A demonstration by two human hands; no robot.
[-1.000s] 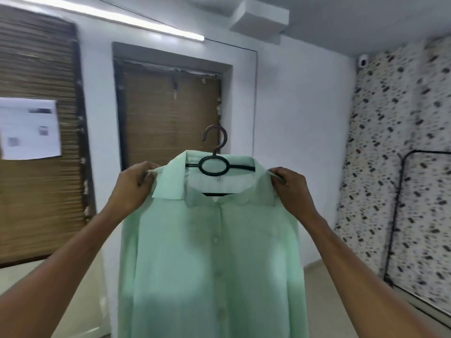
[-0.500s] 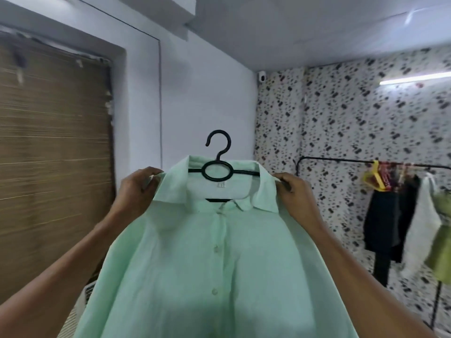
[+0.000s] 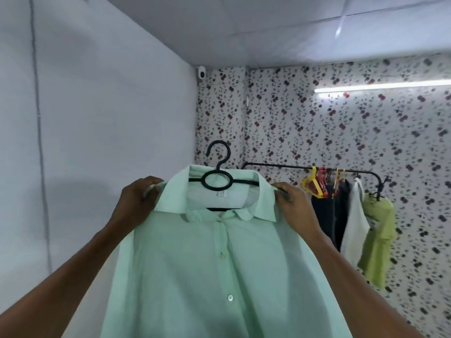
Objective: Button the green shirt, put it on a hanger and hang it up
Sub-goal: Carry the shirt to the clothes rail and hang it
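Your left hand (image 3: 136, 203) and right hand (image 3: 296, 208) each pinch a shoulder of the green shirt (image 3: 219, 276), fingers curled over the cloth and the hanger (image 3: 218, 182) ends inside it. The shirt hangs buttoned between your hands, hook standing up above the collar. The rail (image 3: 280, 165) lies beyond and to the right of your right hand, running left to right, level with the hook. That hand is nearer, so I'd judge the hook should travel rightward and over the bare rail end.

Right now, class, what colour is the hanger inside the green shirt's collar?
Black hanger, seen best in the head view, the only one.
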